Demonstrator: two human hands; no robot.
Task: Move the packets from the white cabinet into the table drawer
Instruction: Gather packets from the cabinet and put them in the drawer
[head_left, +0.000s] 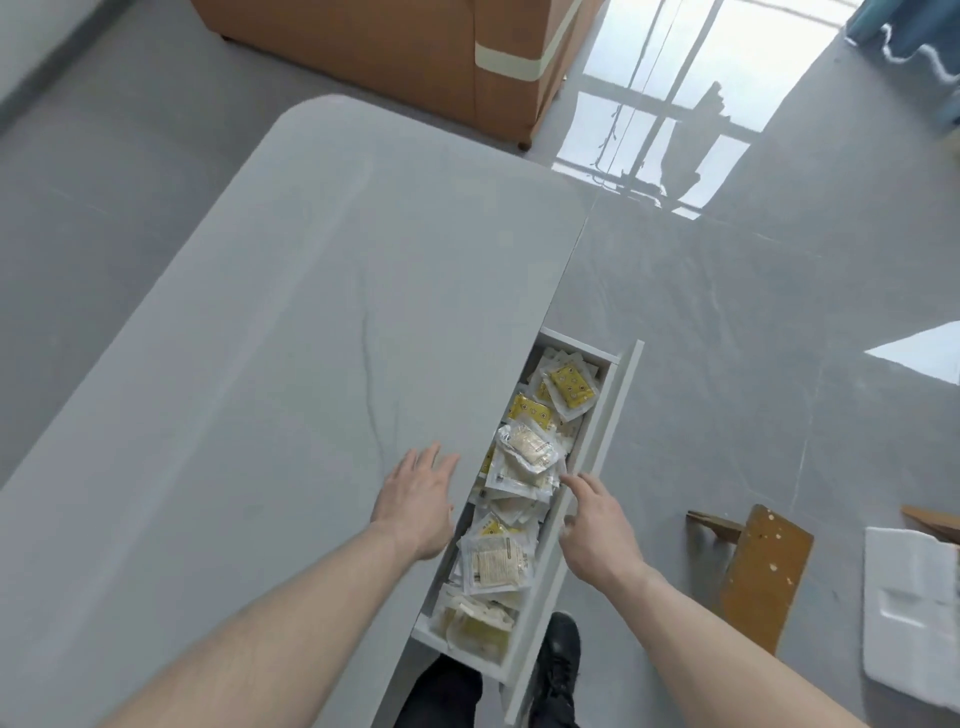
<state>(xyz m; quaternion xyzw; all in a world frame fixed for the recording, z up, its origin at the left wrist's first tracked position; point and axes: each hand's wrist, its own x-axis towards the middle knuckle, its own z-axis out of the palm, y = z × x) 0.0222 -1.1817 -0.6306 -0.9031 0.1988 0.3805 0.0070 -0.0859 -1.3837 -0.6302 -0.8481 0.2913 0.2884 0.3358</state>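
The white table drawer (597, 441) stands pulled out from the right edge of the grey table (260, 364). Several clear and yellow packets (524, 457) fill it in a loose pile. My left hand (415, 499) lies flat with spread fingers on the tabletop, right at the edge above the drawer. My right hand (597, 525) hovers over the drawer's front panel, index finger stretched toward the pile and touching the edge of a clear packet. Neither hand holds anything. The white cabinet is out of view.
A brown wooden cabinet (415, 57) stands beyond the table's far end. On the glossy floor at right are a small wooden stool (763, 577) and a white foam piece (909, 613). My black shoes (558, 660) are below the drawer.
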